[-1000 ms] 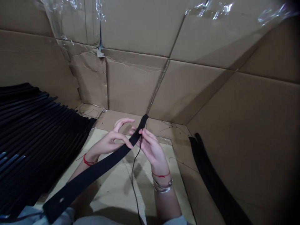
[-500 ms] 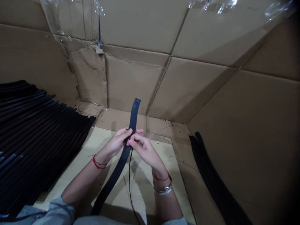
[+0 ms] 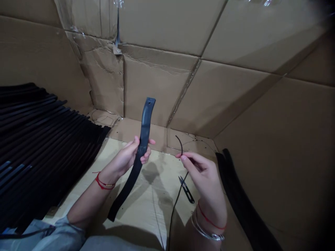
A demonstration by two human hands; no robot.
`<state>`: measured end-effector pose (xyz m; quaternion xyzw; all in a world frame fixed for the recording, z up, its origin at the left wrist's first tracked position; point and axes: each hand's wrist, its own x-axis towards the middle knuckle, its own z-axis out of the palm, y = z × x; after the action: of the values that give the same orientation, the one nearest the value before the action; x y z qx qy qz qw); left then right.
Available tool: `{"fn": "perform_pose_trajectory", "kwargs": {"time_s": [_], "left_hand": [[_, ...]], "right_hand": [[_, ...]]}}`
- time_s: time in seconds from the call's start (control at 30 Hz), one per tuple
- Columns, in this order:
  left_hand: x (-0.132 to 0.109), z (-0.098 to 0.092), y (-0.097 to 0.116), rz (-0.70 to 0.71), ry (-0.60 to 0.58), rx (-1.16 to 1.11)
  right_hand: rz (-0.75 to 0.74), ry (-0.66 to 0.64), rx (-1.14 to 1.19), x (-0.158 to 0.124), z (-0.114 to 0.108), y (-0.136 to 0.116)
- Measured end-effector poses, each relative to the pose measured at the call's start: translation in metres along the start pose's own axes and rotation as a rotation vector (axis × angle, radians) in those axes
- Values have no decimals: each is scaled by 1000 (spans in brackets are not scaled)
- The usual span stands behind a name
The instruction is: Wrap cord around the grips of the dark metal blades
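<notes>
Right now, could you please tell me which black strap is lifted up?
The strap in the left hand, its punched end raised; the stacked straps and those by the right wall lie down.

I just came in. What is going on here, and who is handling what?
A person is working with bare hands among cardboard walls. The left hand grips a black strap, its holed end pointing up. The right hand pinches a thin black cord. Thread snips lie on the pale board, and more black straps are stacked to the left.
</notes>
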<state>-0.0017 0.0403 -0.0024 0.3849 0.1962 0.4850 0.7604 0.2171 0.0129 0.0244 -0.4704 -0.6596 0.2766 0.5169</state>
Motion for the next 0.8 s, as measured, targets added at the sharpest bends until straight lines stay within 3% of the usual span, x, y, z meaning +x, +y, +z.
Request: {"fn": "perform_pose_trajectory", "kwargs": {"time_s": [0.27, 0.4, 0.63, 0.8], "left_hand": [[1, 0, -2, -128, -91, -50], [5, -3, -10, -131, -115, -26], [12, 1, -21, -127, 3, 17], [3, 10, -22, -102, 1, 221]], "right_hand": [[-186, -39, -134, -3, 2, -4], [-219, -76, 11, -2, 11, -6], [-232, -8, 210, 5, 23, 3], [-230, 47, 228, 5, 24, 4]]}}
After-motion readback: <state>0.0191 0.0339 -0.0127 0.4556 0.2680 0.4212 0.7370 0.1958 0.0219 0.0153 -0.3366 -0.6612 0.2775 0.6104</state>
